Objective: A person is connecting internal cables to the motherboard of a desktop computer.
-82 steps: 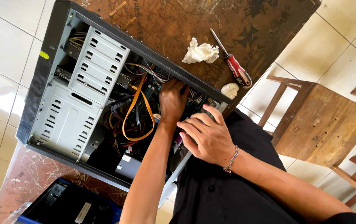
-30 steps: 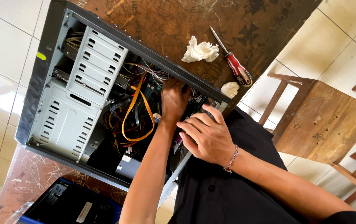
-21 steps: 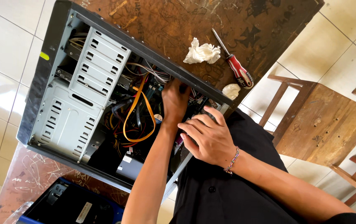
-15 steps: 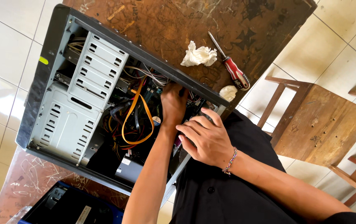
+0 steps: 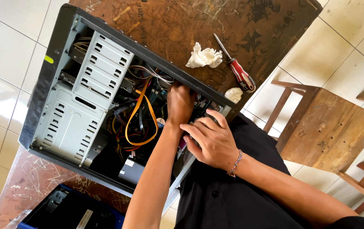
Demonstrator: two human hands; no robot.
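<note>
Both hands at the open computer case [image 5: 69,123] on the bench [image 5: 165,21]: my left hand [image 5: 180,103] buried in the cables, grip hidden; right hand [image 5: 213,140] rests open-fingered on the case edge, holding nothing.

A: What is lying on the table?

B: An open computer case [image 5: 69,123] is lying on a scratched brown table [image 5: 249,25], its grey drive bays showing and an orange cable [image 5: 141,123] looping through the tangle of wires.

A: And the hands?

B: The left hand [image 5: 180,103] is reaching deep inside the case, its fingertips hidden among the wiring. The right hand [image 5: 213,140], wearing a beaded bracelet [image 5: 234,163], is resting on the case's near edge with the fingers spread.

A: Anything beside it?

B: A crumpled white tissue [image 5: 203,56] is lying just beside a red-handled screwdriver [image 5: 236,69]. A wooden chair [image 5: 330,131] is standing off to the right.
</note>
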